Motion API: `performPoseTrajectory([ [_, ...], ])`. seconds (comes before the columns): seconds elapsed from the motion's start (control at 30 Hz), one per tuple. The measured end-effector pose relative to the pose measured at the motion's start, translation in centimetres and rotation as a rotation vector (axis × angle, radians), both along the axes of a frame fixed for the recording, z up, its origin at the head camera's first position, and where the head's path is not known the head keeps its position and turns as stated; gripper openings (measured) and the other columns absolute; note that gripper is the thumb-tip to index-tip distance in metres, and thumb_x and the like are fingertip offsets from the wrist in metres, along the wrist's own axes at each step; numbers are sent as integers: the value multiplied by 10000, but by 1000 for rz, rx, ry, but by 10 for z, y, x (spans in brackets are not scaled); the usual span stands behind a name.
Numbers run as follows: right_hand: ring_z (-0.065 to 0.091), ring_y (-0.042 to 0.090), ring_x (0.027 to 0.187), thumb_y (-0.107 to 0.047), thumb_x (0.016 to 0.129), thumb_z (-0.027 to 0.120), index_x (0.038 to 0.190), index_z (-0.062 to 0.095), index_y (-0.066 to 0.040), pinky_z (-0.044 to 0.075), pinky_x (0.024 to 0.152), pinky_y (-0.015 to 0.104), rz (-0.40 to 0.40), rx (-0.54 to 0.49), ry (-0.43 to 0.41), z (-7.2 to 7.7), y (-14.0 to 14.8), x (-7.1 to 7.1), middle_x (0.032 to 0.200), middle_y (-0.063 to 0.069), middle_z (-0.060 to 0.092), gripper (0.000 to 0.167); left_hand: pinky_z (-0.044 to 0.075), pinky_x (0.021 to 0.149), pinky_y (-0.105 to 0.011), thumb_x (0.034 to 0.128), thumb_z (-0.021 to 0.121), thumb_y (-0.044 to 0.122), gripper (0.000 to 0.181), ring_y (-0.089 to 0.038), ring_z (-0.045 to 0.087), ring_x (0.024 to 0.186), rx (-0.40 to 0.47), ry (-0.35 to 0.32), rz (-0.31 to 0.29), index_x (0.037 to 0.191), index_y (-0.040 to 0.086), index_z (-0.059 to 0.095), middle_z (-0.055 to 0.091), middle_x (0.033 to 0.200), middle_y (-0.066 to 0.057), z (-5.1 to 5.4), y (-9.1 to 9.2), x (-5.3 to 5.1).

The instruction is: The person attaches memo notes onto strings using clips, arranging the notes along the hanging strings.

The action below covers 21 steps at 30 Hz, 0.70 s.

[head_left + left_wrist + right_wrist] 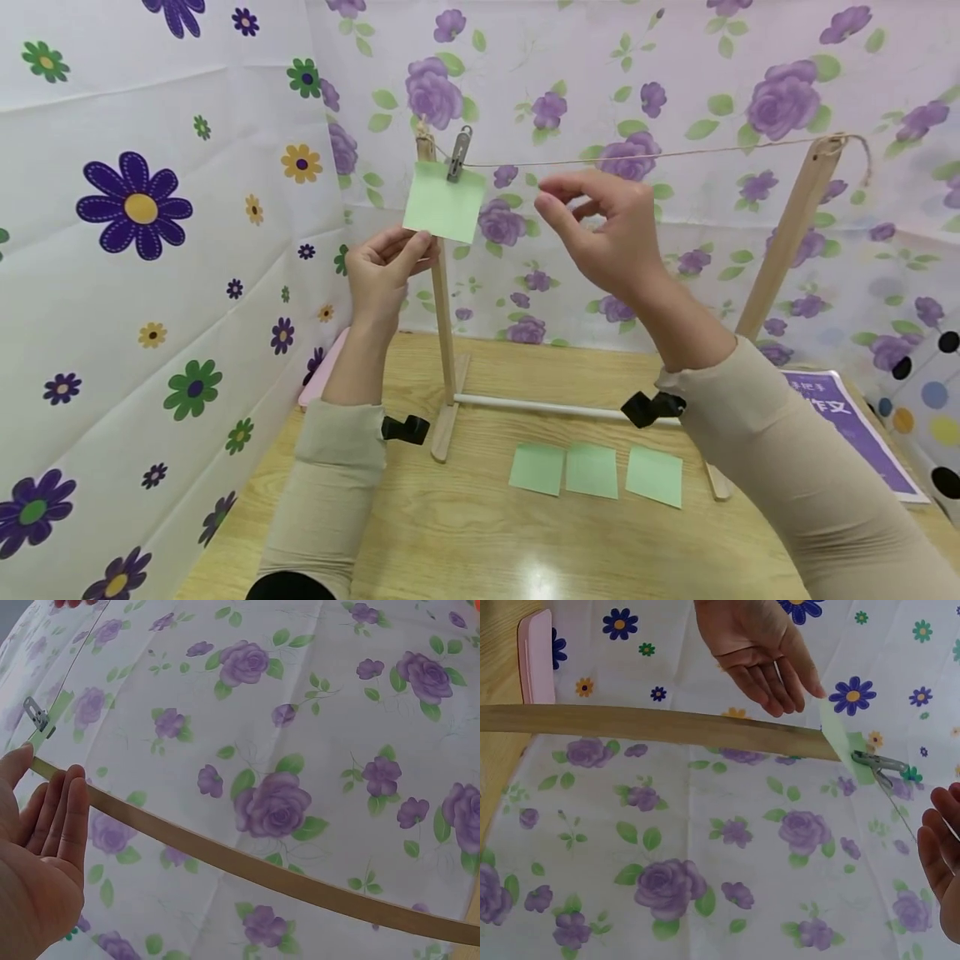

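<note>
A pale green square note (442,204) hangs from a twine string at the left, gripped near its top by a metal clip (458,155). My left hand (382,267) is under the note, its thumb touching the lower edge; in the left wrist view the other fingers (75,799) stand apart from the thumb. To the right of the note, just below the string (570,162), my right hand (611,225) is raised with nothing in it, thumb and fingertips apart. From the right wrist view, the note (840,735) is seen nearly edge-on.
Wooden posts (442,325) (787,233) carry the string, joined low down by a white rod (540,406). Three more green notes (591,471) lie in a row on the wooden table (465,533). A purple printed sheet (855,433) is at the right. Floral cloth hangs behind.
</note>
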State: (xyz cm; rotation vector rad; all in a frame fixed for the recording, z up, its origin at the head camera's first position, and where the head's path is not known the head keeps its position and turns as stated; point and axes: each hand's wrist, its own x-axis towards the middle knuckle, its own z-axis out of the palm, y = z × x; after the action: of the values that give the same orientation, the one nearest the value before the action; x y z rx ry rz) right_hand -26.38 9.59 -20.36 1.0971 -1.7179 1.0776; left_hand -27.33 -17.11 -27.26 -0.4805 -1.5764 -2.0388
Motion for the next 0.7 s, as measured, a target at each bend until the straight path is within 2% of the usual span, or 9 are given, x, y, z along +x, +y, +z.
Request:
performPoseTrajectory([
  [0.23,668,49,864,-11,907,729,1050,754,36,573,701,161,-41,3,-115,-39,28,6,939,128,757,153,639,777,-359,909,762,45,253,-196,746,805,-13,-2,-14,1075,-134,695,760,872,-67,-10,-3,4],
  [0.4,661,16,879,3,911,720,1058,757,25,570,739,141,-90,18,-189,-63,48,10,952,123,760,153,638,771,-301,908,759,38,214,-183,741,794,-66,-66,14,1085,-74,714,762,876,-32,-23,-7,9],
  [0.57,665,7,865,11,906,729,1076,758,3,558,762,111,-167,33,-257,-88,69,14,979,117,761,173,622,768,-236,912,782,156,250,-156,728,805,-251,-122,101,1092,-11,730,766,899,7,-39,-12,18],
  [0.7,681,62,879,-11,907,739,1111,751,-5,553,779,109,-223,54,-285,-104,83,18,1010,113,760,205,597,774,-196,918,783,264,327,-117,712,838,-414,-139,170,1112,5,735,770,943,-45,-52,-15,27],
])
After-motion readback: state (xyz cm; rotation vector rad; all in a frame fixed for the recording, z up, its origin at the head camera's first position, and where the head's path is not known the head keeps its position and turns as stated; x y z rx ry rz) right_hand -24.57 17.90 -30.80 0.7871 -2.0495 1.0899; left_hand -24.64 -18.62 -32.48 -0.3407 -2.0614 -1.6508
